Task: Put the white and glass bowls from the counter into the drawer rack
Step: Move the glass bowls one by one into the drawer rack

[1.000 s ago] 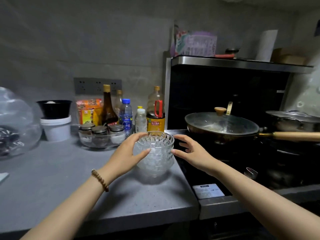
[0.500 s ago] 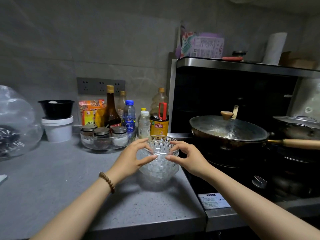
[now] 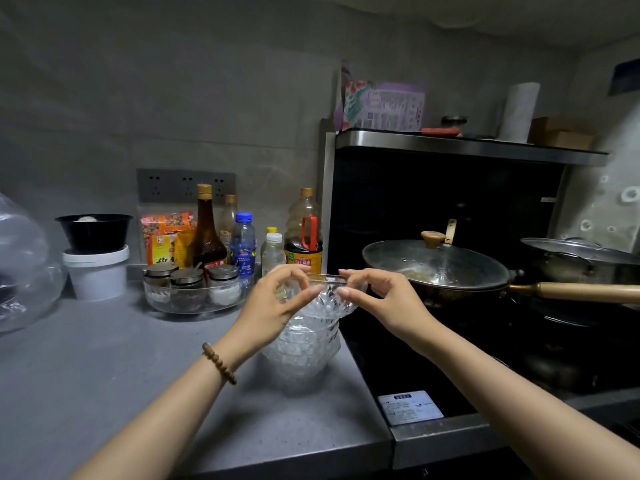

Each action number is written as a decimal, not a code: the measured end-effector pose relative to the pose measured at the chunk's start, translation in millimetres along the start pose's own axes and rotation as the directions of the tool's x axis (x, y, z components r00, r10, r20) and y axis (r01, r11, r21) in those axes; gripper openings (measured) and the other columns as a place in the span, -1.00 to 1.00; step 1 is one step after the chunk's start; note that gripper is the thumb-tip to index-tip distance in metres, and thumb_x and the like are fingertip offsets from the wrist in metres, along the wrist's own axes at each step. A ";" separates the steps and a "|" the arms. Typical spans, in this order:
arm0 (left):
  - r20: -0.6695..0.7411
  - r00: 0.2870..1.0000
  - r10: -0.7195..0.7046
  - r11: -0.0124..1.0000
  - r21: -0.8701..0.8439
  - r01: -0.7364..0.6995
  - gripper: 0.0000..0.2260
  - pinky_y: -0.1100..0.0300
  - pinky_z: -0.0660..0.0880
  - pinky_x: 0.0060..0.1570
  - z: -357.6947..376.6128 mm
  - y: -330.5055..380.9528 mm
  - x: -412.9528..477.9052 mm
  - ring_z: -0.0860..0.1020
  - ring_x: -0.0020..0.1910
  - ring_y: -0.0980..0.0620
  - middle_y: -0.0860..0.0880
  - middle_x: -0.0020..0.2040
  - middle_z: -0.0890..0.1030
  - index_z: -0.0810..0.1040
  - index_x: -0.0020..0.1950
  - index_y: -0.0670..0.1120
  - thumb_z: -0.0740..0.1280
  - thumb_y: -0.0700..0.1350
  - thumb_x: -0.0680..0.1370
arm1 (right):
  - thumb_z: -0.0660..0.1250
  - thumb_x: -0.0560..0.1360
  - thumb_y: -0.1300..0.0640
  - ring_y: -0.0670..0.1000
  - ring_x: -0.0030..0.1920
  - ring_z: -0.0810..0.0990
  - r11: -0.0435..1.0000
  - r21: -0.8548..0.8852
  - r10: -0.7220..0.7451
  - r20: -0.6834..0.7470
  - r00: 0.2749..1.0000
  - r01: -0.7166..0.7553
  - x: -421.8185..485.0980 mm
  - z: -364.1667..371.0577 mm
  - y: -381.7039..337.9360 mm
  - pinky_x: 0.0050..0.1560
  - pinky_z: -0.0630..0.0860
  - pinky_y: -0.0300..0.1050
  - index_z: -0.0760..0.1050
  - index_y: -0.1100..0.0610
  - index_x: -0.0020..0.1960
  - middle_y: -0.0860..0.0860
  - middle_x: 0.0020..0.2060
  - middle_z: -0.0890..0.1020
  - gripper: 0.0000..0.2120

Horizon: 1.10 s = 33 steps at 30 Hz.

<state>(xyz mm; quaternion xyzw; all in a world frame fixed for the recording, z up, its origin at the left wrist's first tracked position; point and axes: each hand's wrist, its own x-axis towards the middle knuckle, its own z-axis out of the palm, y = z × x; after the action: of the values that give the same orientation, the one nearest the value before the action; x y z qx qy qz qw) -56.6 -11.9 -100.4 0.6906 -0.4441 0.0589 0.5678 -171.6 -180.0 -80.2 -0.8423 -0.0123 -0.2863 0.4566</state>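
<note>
Left grip (image 3: 273,306), right grip (image 3: 381,303): bowl (image 3: 328,296) rim

Home kitchen, wok (image 3: 436,268), stove (image 3: 450,368), sauce bottles (image 3: 206,233)

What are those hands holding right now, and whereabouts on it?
Both the left hand and right hand pinch the top glass bowl of the stack by its rim, on opposite sides.

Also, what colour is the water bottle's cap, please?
The water bottle's cap is blue, clearest in the head view.
</note>
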 end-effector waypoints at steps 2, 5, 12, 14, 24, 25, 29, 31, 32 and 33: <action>0.031 1.000 -0.006 0.996 -0.094 0.008 -0.78 0.12 0.40 0.15 14.6 15.9 0.0 0.52 0.09 0.22 0.16 0.08 0.59 0.52 -0.24 0.04 0.34 0.18 0.36 | 0.45 0.27 -0.16 -0.29 0.18 0.53 1.000 0.021 0.015 0.018 1.000 -0.016 -12.0 -16.7 -8.6 0.38 0.35 0.02 0.62 -0.02 -0.25 -0.19 0.10 0.63 -0.78; 0.126 0.992 -0.024 0.971 -0.233 0.053 -0.84 0.35 0.47 -0.11 43.0 36.9 -5.8 0.54 -0.17 0.32 0.22 -0.13 0.62 0.53 -0.29 0.13 0.33 0.19 0.35 | 0.45 0.27 -0.13 -0.11 0.16 0.61 0.997 0.055 0.043 0.043 0.998 -0.045 -37.4 -45.9 -14.4 0.28 0.46 0.00 0.64 0.09 -0.20 -0.06 0.08 0.68 -0.71; 0.419 0.904 -0.084 0.930 -0.293 0.222 -0.59 -0.06 0.56 0.05 133.6 54.7 -27.4 0.56 -0.08 -0.05 -0.14 -0.12 0.56 0.54 -0.13 -0.08 0.36 0.25 0.32 | 0.44 0.39 0.07 -0.13 -0.31 0.66 0.981 0.019 0.190 0.149 0.970 -0.195 -115.9 -121.3 2.0 -0.27 0.52 -0.38 0.67 0.12 -0.19 0.04 -0.31 0.72 -0.88; 0.486 0.870 -0.077 0.919 -0.304 0.251 -0.67 0.07 0.58 -0.05 163.7 53.8 -36.5 0.55 -0.14 0.02 -0.10 -0.15 0.55 0.56 -0.16 -0.04 0.36 0.23 0.36 | 0.45 0.33 -0.01 -0.03 -0.23 0.66 0.964 0.005 0.261 0.154 0.953 -0.265 -138.5 -138.0 17.3 -0.14 0.57 -0.27 0.68 0.11 -0.17 0.09 -0.24 0.73 -0.80; 0.659 0.741 -0.130 0.910 -0.216 0.352 -0.82 0.38 0.39 -0.29 294.3 15.5 -101.7 0.44 -0.36 0.27 0.13 -0.30 0.50 0.61 -0.02 0.04 0.28 0.08 0.54 | 0.45 0.37 0.00 -0.04 -0.10 0.68 0.799 0.068 0.575 0.208 0.792 -0.598 -238.7 -174.1 106.7 -0.05 0.55 -0.30 0.65 0.19 0.00 0.14 -0.06 0.72 -0.69; 0.667 0.730 -0.146 0.907 -0.205 0.369 -0.82 0.40 0.40 -0.28 302.6 9.9 -107.5 0.45 -0.34 0.27 0.13 -0.28 0.50 0.61 0.00 0.04 0.27 0.08 0.54 | 0.45 0.37 0.00 -0.05 -0.12 0.68 0.782 0.082 0.593 0.210 0.778 -0.618 -245.3 -174.0 115.9 -0.05 0.55 -0.30 0.65 0.19 0.00 0.14 -0.06 0.72 -0.69; 0.696 0.683 -0.221 0.889 -0.145 0.435 -0.73 0.31 0.49 -0.01 330.6 -14.5 -128.7 0.55 -0.02 0.17 0.11 -0.04 0.58 0.56 0.16 -0.02 0.25 0.07 0.56 | 0.49 0.31 -0.08 -0.08 -0.14 0.66 0.721 0.115 0.652 0.221 0.725 -0.684 -265.9 -168.1 150.4 -0.06 0.55 -0.31 0.66 0.17 -0.02 0.09 -0.08 0.72 -0.63; 0.695 0.669 -0.265 0.877 -0.115 0.466 -0.68 0.15 0.48 0.19 343.9 -29.3 -140.7 0.54 0.13 0.10 0.06 0.12 0.58 0.51 0.24 -0.02 0.24 0.09 0.56 | 0.48 0.31 -0.05 -0.08 -0.15 0.67 0.667 0.136 0.699 0.223 0.679 -0.732 -273.6 -163.0 166.4 -0.13 0.55 -0.35 0.67 0.14 -0.03 0.09 -0.07 0.72 -0.67; 0.688 0.666 -0.288 0.874 -0.097 0.477 -0.64 0.10 0.46 0.25 350.1 -38.1 -147.1 0.52 0.17 0.10 0.04 0.19 0.56 0.48 0.28 0.00 0.23 0.11 0.55 | 0.47 0.33 -0.03 -0.08 -0.16 0.67 0.639 0.145 0.722 0.224 0.654 -0.755 -277.2 -160.4 174.5 -0.17 0.54 -0.37 0.67 0.12 -0.05 0.08 -0.08 0.72 -0.71; 0.682 0.662 -0.310 0.870 -0.077 0.487 -0.61 0.08 0.43 0.29 355.5 -46.7 -153.4 0.49 0.21 0.10 0.04 0.26 0.53 0.44 0.33 0.02 0.22 0.14 0.55 | 0.46 0.34 -0.01 -0.09 -0.18 0.67 0.612 0.153 0.744 0.223 0.630 -0.776 -280.8 -157.9 182.9 -0.22 0.52 -0.38 0.68 0.11 -0.05 0.07 -0.10 0.73 -0.74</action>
<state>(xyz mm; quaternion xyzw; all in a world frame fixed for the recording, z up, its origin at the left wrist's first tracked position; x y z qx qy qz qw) -267.0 -227.3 -348.3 0.6695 -0.4530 -0.3680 0.4596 -429.1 -341.5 -291.9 -0.7251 0.2814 -0.0033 0.6286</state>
